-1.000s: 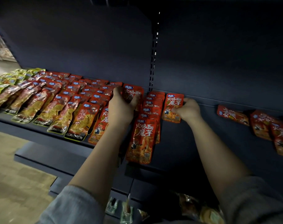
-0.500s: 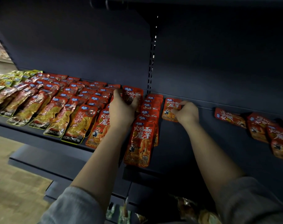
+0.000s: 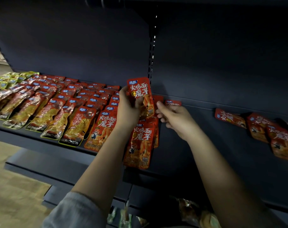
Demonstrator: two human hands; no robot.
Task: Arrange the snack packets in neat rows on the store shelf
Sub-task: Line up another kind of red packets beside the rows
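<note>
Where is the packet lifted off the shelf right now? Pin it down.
In the head view, the raised red packet is gripped by the left hand, just left of the slotted upright, above the rightmost row.

— Where is my one view looking from?
— From my head camera, wide-angle, facing forward and down onto the shelf (image 3: pixel 197 145) at close range.
— What does it take in?
— The front edge low and left, the back edge running across mid-frame, my forearms rising from below.

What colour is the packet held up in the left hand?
Red, with white lettering; head view shows the packet.
</note>
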